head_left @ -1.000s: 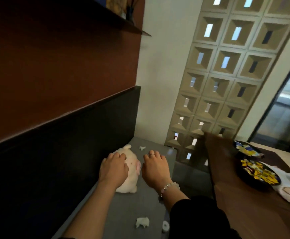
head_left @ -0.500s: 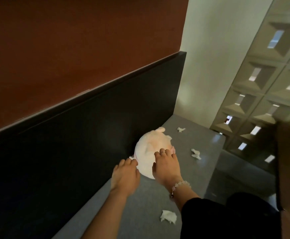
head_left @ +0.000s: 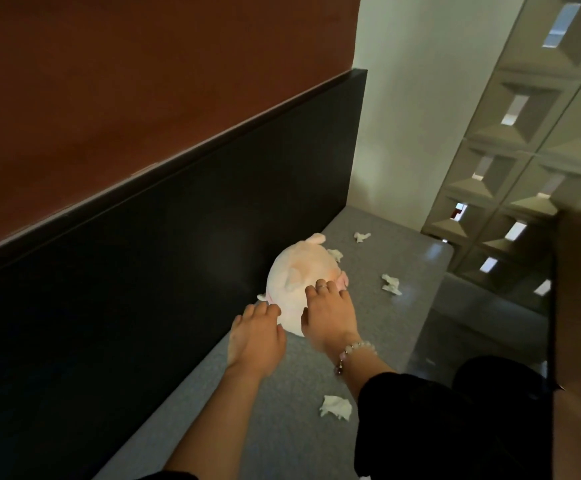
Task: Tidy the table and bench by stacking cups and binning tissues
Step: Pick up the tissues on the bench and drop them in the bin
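A round pale pink plush toy stands on the grey bench against the black backrest. My left hand rests on its near left side and my right hand, with a ring and a bead bracelet, lies on its near right side. Both hands hold the toy between them. Crumpled white tissues lie on the bench: one near my right forearm, one to the right of the toy, one just behind the toy, one at the far end.
The black backrest runs along the left under a red-brown wall. A white wall and a concrete block screen close the bench's far end. The brown table edge stands at the right, with a dark floor gap between it and the bench.
The plush toy has gone from lying flat to raised upright between my hands. The view swung left and nearer, so the table with its plates left the frame.
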`<state>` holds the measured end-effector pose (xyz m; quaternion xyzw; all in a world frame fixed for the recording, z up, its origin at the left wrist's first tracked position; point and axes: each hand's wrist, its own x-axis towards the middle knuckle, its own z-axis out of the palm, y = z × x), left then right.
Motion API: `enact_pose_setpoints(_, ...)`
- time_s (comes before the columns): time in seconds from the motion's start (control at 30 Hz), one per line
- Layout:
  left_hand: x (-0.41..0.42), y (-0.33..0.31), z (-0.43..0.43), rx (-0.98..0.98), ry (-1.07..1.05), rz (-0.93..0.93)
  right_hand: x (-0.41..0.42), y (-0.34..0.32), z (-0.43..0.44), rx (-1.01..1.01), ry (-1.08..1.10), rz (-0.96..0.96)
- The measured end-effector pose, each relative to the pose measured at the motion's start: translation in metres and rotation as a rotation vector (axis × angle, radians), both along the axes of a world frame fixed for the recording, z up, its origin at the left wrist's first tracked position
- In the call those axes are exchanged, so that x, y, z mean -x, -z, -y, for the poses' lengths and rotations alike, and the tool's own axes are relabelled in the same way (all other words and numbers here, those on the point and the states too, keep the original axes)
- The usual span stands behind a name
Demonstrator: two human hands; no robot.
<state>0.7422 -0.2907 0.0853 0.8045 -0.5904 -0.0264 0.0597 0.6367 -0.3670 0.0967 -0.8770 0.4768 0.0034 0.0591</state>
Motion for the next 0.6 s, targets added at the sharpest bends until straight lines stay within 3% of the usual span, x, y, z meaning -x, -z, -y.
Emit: enact_pose_setpoints(0.6,-0.024,-0.047,-0.060,0.191,0.094,0.004,0.010,-0.029,-0.098,0.120,0.115,-0.045)
